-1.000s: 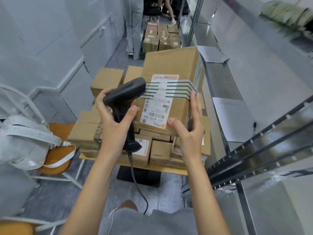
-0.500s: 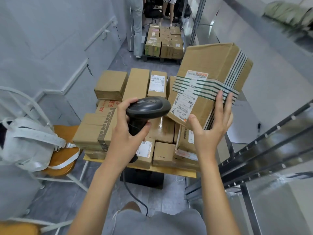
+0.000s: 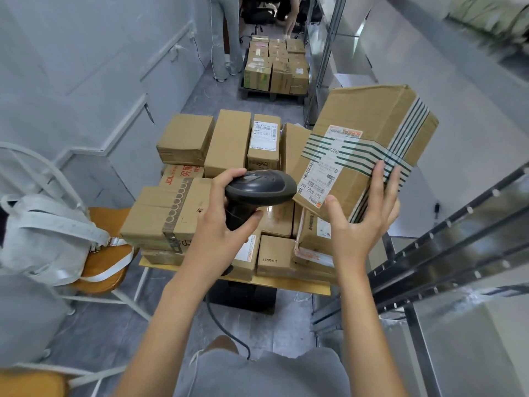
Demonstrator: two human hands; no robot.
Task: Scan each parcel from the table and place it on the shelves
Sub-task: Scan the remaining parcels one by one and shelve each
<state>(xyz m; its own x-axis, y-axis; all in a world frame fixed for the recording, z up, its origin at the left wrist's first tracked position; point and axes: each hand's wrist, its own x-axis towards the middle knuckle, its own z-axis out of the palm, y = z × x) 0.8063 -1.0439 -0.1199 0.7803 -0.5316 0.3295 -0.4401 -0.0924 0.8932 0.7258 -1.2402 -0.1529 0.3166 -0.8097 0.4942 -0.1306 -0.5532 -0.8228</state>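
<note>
Brown parcel point(image 3: 369, 133), green-striped tape, white label, held tilted above table point(image 3: 300, 285) w/ stacked boxes point(image 3: 229, 141).

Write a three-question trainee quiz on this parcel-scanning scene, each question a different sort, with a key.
1. True or false: the left hand grips the black handheld barcode scanner.
2. Multiple choice: the large brown cardboard parcel with green-striped tape is
A. lying on the stack
B. held up, tilted, by the right hand
C. on the metal shelving
3. Fill in: the white shipping label on that parcel faces the ____.

Key:
1. True
2. B
3. scanner
</note>
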